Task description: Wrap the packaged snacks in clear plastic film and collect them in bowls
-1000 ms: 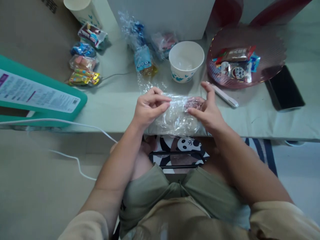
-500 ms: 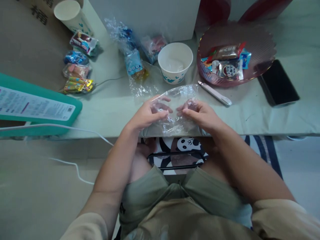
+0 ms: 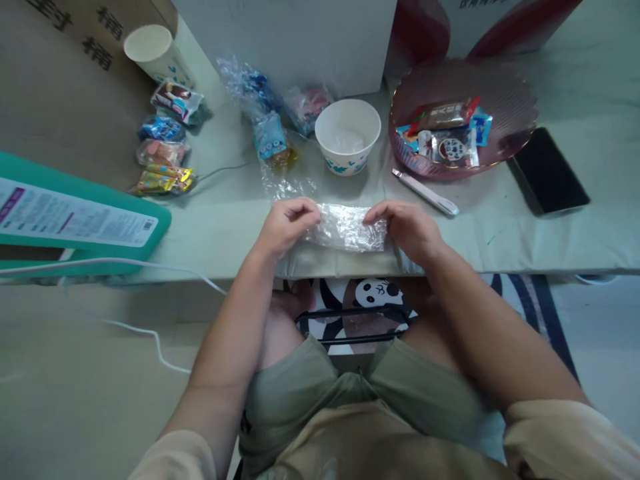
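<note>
A clear crinkled plastic bag [image 3: 345,228], drawn out flat in a narrow strip, lies between my hands near the table's front edge. Its left end is pinched between the thumb and fingers of my left hand [image 3: 286,225]. At the right end, my right hand [image 3: 413,223] has its fingertips on the upper edge of the plastic; part of its grip is hidden. Just beyond the bag stands a white paper bowl [image 3: 347,130] with a blue-green print. A pale utility knife [image 3: 425,192] rests to the right of the bowl.
A pink ribbed plate [image 3: 513,100] carries wrapped snacks, with a black phone [image 3: 550,173] beside it. More snacks in clear wrap [image 3: 270,140] lie left of the bowl. Farther left are several small packets [image 3: 163,152], a paper cup [image 3: 157,53] and a green container [image 3: 100,233].
The loosely spread bag has become a flatter, narrower strip. My left hand has closed into a pinch on its end, and my right fingers have moved to its upper edge.
</note>
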The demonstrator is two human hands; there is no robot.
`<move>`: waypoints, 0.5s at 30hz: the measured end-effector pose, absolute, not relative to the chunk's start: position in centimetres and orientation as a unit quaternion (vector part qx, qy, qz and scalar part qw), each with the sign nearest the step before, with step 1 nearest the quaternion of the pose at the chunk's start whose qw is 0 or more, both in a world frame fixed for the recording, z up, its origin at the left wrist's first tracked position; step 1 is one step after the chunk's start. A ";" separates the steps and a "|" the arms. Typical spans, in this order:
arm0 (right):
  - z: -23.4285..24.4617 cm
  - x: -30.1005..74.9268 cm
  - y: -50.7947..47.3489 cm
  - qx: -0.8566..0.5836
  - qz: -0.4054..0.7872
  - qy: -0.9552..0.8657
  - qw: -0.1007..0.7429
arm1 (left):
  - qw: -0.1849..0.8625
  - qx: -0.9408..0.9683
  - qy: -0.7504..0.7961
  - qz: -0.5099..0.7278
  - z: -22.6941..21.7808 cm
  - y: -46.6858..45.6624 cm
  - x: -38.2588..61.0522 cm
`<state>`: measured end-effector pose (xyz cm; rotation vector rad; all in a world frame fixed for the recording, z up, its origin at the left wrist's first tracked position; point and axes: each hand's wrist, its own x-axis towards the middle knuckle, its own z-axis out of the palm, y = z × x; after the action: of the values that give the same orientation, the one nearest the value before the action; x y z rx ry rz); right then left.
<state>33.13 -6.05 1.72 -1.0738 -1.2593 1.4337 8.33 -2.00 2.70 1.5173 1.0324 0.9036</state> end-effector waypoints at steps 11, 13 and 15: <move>2.3 30.2 -5.8 -0.512 0.473 -0.493 0.521 | 0.084 0.752 0.443 0.480 2.9 -3.9 11.4; 2.6 30.1 -5.9 -0.494 0.493 -0.486 0.526 | 0.130 0.766 0.444 0.447 3.3 -3.9 12.1; 2.8 30.0 -6.0 -0.469 0.518 -0.474 0.537 | 0.225 0.764 0.443 0.412 3.4 -3.6 12.8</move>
<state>30.05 -5.99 2.79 -1.1161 -1.1274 1.2323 12.79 -3.64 3.39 2.1059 1.2218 1.1363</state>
